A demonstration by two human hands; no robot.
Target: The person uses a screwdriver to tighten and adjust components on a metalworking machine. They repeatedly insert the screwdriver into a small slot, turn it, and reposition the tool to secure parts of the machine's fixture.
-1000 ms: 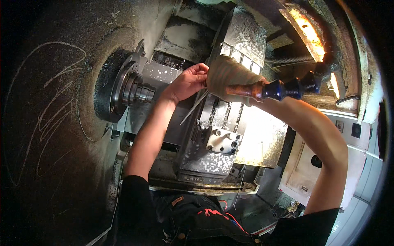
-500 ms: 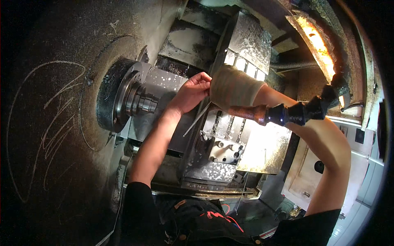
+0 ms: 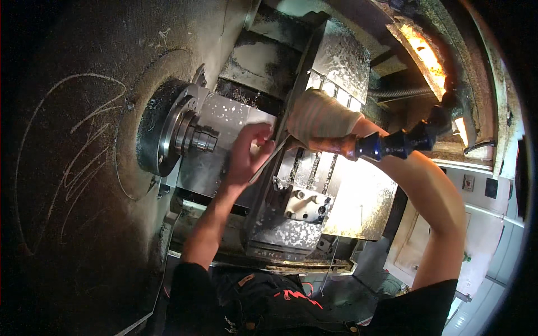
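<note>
My bare left hand (image 3: 249, 151) is open between the spindle and the tool carriage. Its fingers are bent and apart, its thumb close beside a thin metal rod (image 3: 261, 166). My right hand (image 3: 324, 116), in a striped knit glove, reaches over the carriage (image 3: 288, 231) with its back toward me. It looks curled shut, but its fingertips and whatever they hold are hidden. The slanting rod's upper end meets the glove's lower edge, where I cannot tell if it is gripped. A blue segmented coolant hose (image 3: 395, 144) with a brown nozzle (image 3: 333, 146) crosses in front of my right wrist.
Left of my hand, a steel collet spindle (image 3: 204, 139) projects from a dark round flange (image 3: 158, 131). A bolted block (image 3: 307, 206) sits on the carriage, below my right hand. Metal chips speckle several surfaces. A bright lamp (image 3: 428, 56) shines at upper right.
My left hand has come away from the right glove's edge, moving left and slightly down. Its pinched fingers have spread. The right hand stays at nearly the same place.
</note>
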